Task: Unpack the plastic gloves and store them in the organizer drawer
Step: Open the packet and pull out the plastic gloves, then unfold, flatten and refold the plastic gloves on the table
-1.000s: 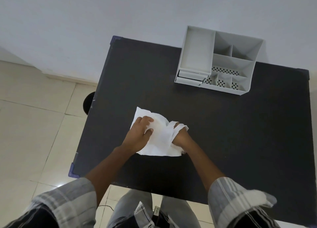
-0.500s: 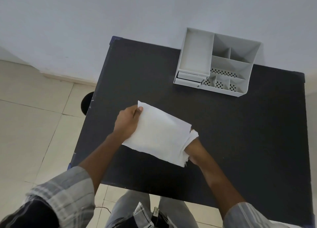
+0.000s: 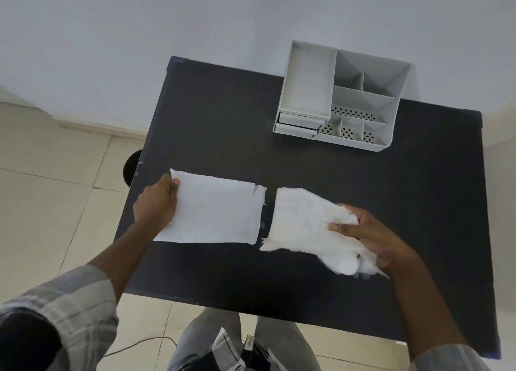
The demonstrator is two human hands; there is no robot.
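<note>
The dark rectangular bench point(image 3: 223, 124) carries everything here, and at its far right edge stands the grey plastic desk organizer point(image 3: 307, 91), an open tray over two small drawers point(image 3: 297, 123) on its left side, both of which look shut, with divided compartments to the right.

Nearer the person, the flat white paper packet point(image 3: 215, 214) lies on the bench with its torn end facing right. The left hand point(image 3: 156, 206) pins its left edge, thumb on top and fingers closed on the paper.

Just beside that torn end, apart from it, is the crumpled white bundle of thin plastic gloves point(image 3: 304, 222), clear of the packet. The right hand point(image 3: 371, 236) has its fingers point(image 3: 339, 226) closed on the bundle's right part, the left part fanning out low over the bench.

The gloves look very light, limp and slippery, likely to spread or slide apart. Gathering the whole stack in a bunched pinch near its middle would probably keep it compact enough for a small drawer, which must first be pulled open.
</note>
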